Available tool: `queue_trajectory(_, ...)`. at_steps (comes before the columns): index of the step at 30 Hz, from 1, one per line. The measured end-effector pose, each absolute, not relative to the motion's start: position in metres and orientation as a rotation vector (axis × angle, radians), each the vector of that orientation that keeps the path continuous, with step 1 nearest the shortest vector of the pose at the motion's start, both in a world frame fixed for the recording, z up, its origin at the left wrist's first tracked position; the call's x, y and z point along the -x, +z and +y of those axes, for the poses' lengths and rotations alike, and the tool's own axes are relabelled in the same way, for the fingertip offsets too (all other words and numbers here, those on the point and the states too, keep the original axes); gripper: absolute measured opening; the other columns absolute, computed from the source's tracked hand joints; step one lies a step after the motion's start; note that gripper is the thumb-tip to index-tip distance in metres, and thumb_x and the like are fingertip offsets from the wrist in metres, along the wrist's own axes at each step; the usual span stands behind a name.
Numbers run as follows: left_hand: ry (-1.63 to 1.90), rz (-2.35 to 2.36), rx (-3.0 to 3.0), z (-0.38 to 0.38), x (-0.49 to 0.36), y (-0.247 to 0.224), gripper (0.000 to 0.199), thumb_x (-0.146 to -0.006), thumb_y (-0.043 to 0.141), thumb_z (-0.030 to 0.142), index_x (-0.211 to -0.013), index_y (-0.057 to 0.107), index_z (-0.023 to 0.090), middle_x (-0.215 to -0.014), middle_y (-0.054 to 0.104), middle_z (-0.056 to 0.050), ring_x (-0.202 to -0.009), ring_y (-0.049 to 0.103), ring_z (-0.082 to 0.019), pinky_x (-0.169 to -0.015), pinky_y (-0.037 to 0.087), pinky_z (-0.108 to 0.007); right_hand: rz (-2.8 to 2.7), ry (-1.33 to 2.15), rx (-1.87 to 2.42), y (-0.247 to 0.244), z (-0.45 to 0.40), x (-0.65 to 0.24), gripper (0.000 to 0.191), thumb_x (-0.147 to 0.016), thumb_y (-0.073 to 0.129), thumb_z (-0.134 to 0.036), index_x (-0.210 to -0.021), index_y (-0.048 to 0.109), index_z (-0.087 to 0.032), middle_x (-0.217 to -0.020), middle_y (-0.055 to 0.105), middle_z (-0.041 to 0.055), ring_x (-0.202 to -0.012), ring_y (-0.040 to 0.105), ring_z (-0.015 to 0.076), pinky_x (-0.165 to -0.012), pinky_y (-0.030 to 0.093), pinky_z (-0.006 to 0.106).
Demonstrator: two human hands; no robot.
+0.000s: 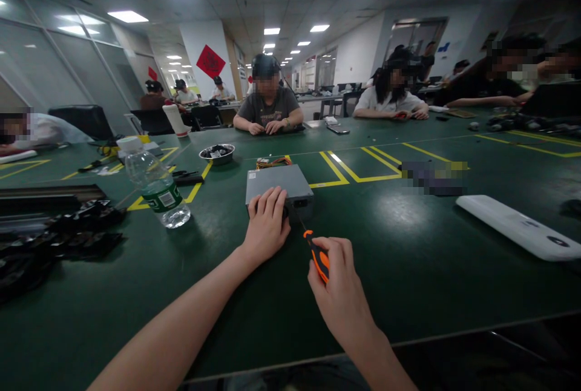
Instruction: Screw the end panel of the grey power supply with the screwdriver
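A grey metal computer power supply (276, 179) rests on the green table, its bundle of coloured cables (275, 162) at the far side. My left hand (267, 221) grips its near left part, fingers over the top and thumb against the near face. In my right hand (336, 282) is a screwdriver (318, 256) with an orange and black handle. Its thin shaft points up and away toward the near face, by the power socket (300, 203). Whether the tip touches a screw is too small to tell.
A water bottle (157, 188) and a metal bowl of small parts (216, 154) stand left, near dark metal parts (59, 227). A long white device (521, 226) lies right, a blurred item (433, 177) behind it. Several people sit around, one (269, 100) directly across. Yellow tape (333, 168) marks the green table (254, 324).
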State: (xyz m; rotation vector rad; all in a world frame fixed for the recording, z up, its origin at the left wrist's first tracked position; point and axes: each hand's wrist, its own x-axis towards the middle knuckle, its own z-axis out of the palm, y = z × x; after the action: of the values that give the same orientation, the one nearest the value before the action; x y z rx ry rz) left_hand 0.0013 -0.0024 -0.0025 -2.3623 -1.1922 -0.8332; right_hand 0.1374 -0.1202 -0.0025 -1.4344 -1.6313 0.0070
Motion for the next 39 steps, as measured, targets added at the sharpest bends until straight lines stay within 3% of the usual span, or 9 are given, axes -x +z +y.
queue_trajectory(11,-0.839,-1.211,2.355,-0.001,-0.004,-0.004,0.055,-0.081,0.046,0.022,-0.134,0.034,0.012,-0.139,0.041,-0.015,-0.128,0.034,-0.028,-0.104,0.021,-0.046,-1.657,-0.049,1.459,-0.001,-0.124,-0.147,0.023,-0.094,0.036,-0.032,-0.105,0.051,-0.018,-0.092,0.06,0.0078,-0.08,0.064,0.019,-0.064,0.054,0.03)
queue_trajectory(17,-0.833,-1.207,2.354,-0.002,-0.003,-0.004,0.056,-0.081,0.046,0.022,-0.135,0.033,0.012,-0.139,0.04,-0.015,-0.128,0.034,-0.028,-0.104,0.021,-0.046,-1.674,-0.088,1.347,-0.001,-0.124,-0.14,0.027,-0.088,0.038,-0.019,-0.114,0.045,-0.013,-0.107,0.05,0.0145,-0.094,0.059,0.0198,-0.073,0.055,0.032)
queue_trajectory(23,-0.834,-1.209,2.347,-0.003,-0.004,-0.002,0.055,-0.082,0.045,0.022,-0.134,0.034,0.011,-0.139,0.04,-0.015,-0.129,0.033,-0.027,-0.104,0.021,-0.045,-1.786,-0.306,1.376,0.006,-0.122,-0.144,0.022,-0.093,0.037,-0.022,-0.107,0.053,-0.017,-0.096,0.058,0.0085,-0.074,0.063,0.0146,-0.057,0.052,0.024)
queue_trajectory(26,-0.847,-1.192,2.35,-0.003,-0.003,-0.002,0.055,-0.082,0.045,0.022,-0.135,0.033,0.011,-0.139,0.041,-0.015,-0.128,0.034,-0.028,-0.104,0.021,-0.046,-1.889,-0.363,1.389,0.022,-0.117,-0.155,0.02,-0.093,0.04,-0.026,-0.103,0.055,-0.018,-0.092,0.06,0.0073,-0.073,0.063,0.0151,-0.059,0.051,0.024)
queue_trajectory(29,-0.86,-1.176,2.35,-0.003,-0.003,-0.002,0.056,-0.082,0.046,0.022,-0.135,0.033,0.011,-0.138,0.041,-0.016,-0.128,0.035,-0.028,-0.104,0.022,-0.046,-1.955,-0.364,1.382,0.041,-0.113,-0.165,0.021,-0.091,0.039,-0.026,-0.102,0.053,-0.016,-0.105,0.055,0.0129,-0.077,0.061,0.0175,-0.062,0.053,0.03)
queue_trajectory(34,-0.861,-1.163,2.355,-0.003,-0.002,-0.002,0.056,-0.081,0.046,0.022,-0.135,0.032,0.011,-0.138,0.041,-0.016,-0.128,0.034,-0.028,-0.104,0.021,-0.046,-2.248,-0.544,1.074,0.052,-0.108,-0.171,0.025,-0.081,0.039,-0.014,-0.101,0.053,-0.012,-0.11,0.051,0.0188,-0.085,0.056,0.0208,-0.072,0.051,0.036)
queue_trajectory(39,-0.852,-1.191,2.339,-0.003,-0.003,-0.003,0.055,-0.082,0.045,0.022,-0.134,0.033,0.012,-0.138,0.042,-0.015,-0.128,0.034,-0.028,-0.104,0.021,-0.045,-2.457,-0.921,0.555,0.04,-0.091,-0.18,0.021,-0.085,0.044,-0.019,-0.103,0.055,-0.022,-0.096,0.064,0.009,-0.065,0.054,0.0138,-0.055,0.043,0.025)
